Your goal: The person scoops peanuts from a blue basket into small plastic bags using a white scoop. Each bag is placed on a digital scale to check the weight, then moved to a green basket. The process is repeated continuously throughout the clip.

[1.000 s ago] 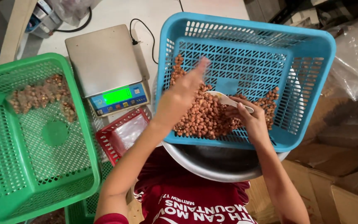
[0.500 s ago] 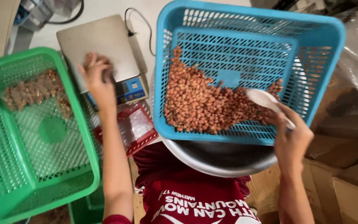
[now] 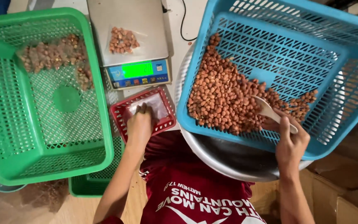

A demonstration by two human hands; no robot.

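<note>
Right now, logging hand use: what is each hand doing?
Left hand: reaching into the small red basket, on the clear bags; grip unclear.
Right hand: closed on the pale scoop.

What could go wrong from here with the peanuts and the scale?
The blue basket sits tilted on the metal bowl; a push from the right hand with the scoop could slide peanuts over its low edge. The bag of peanuts lies near the weighing scale's edge and could slip off. The left hand in the red tray might tip it.
</note>
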